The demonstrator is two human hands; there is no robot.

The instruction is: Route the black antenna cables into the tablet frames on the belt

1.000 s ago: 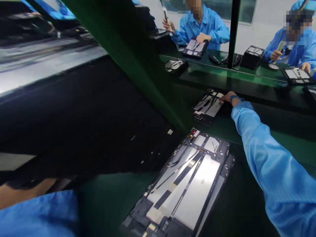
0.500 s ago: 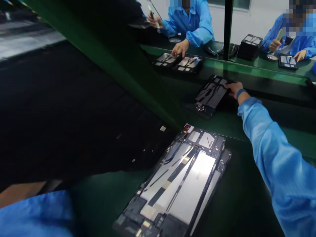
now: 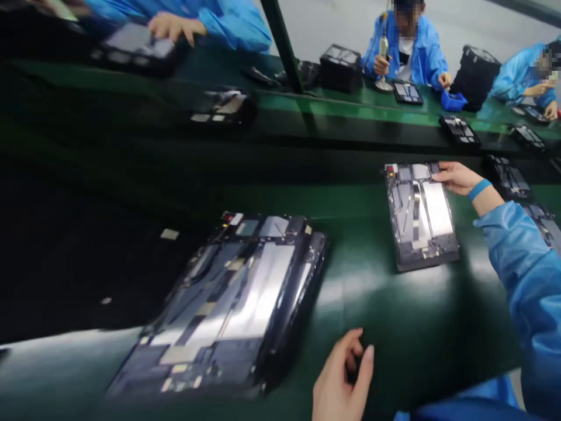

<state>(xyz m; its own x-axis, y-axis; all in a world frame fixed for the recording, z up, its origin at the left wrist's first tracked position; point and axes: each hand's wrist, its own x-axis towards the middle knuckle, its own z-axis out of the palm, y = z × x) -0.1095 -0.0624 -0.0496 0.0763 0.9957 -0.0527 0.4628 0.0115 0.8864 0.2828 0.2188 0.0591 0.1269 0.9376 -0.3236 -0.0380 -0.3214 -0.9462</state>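
Note:
My right hand [image 3: 458, 178] grips the top right corner of an opened tablet [image 3: 403, 213], its battery and ribbon cables bare. This tablet is over the green bench, and I cannot tell whether its lower end touches. At the bottom, my left hand [image 3: 342, 380] holds nothing, with its fingers loosely curled and the thumb apart from them. To its left lies a stack of opened tablets [image 3: 258, 280], slightly blurred, the top one lying askew over another.
A black mat [image 3: 87, 251] with small bits on it covers the left. Behind runs a dark strip carrying more tablets [image 3: 460, 130]. Across it, people in blue coats work near tablet stacks [image 3: 339, 67], a blue bin [image 3: 453, 100] and a green post [image 3: 283, 44].
The view has swung right. My right hand has brought its tablet from the dark strip over the green bench. My left hand has come into view at the bottom.

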